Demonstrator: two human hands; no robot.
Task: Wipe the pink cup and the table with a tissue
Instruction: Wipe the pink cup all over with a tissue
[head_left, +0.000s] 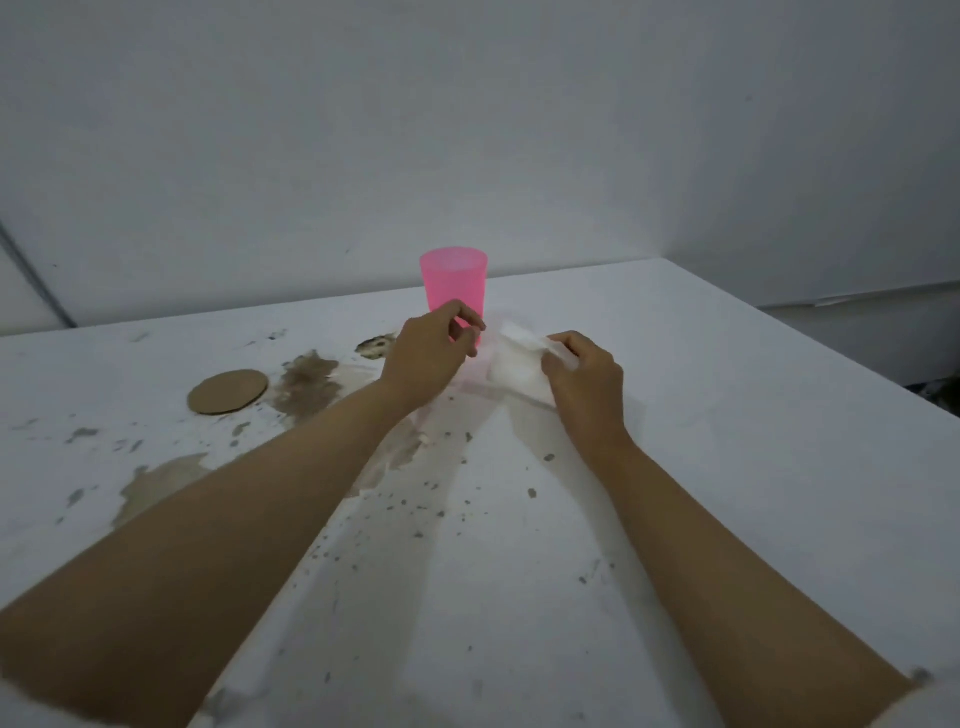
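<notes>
— Start at the right fingers. What are they doing?

— They are curled, and with the thumb they pinch the right edge of a white tissue. The sheet hangs crumpled to the left of the right hand, with its lower part close to the table. I cannot tell whether it touches.

— And the left hand?

— Its fingers bend inward toward the thumb, right in front of the lower part of the pink cup. I cannot tell whether they touch the cup or hold anything.

— Where does the cup stand?

— It is upright near the table's far edge, just beyond both hands, with the tissue at its right foot. Both forearms are bare and reach in from the near side.

— Anything else on the surface?

— A round cardboard disc lies flat to the left, well apart from the cup. Brown worn patches and dark specks spread between the disc and the hands, and nearer too.
</notes>
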